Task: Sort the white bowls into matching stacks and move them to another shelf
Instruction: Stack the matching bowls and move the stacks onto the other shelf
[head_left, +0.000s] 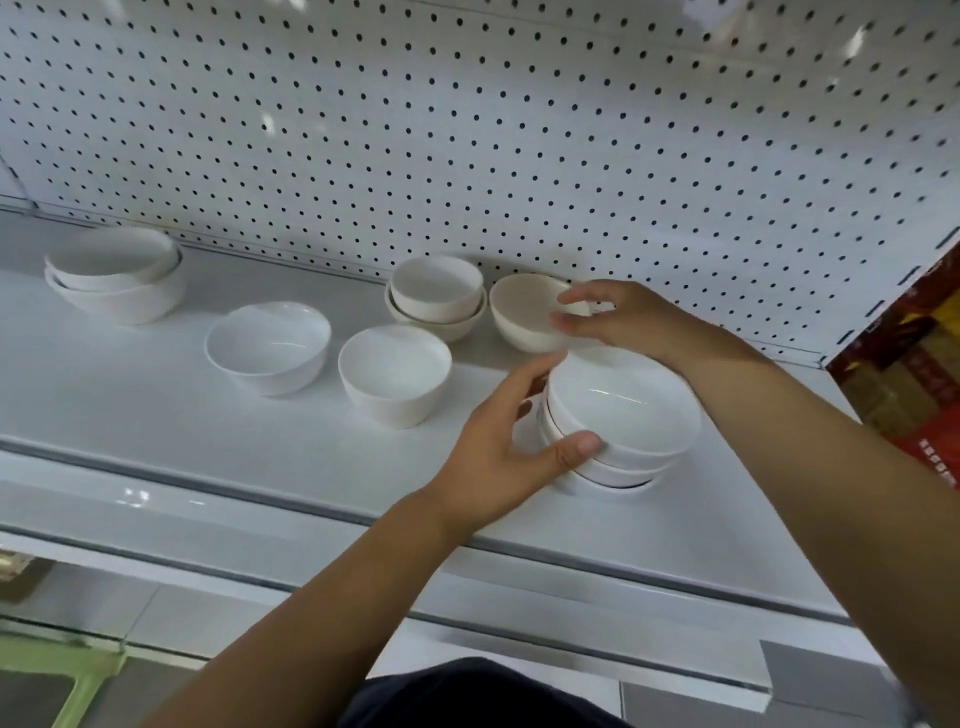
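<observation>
Hands (493, 457) (634, 322) at bowl stack (628, 415), left gripping

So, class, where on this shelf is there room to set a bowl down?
Free: the front of the shelf left of the left hand, and the gap between the far-left stack and nearest bowl. Crowded: the right end, around the held stack.

I could read nothing anywhere. The red box (904, 374) just right of the shelf (156, 415) carried a few white marks (935, 460) low on its side, but they were too blurred for me to make out.
</observation>
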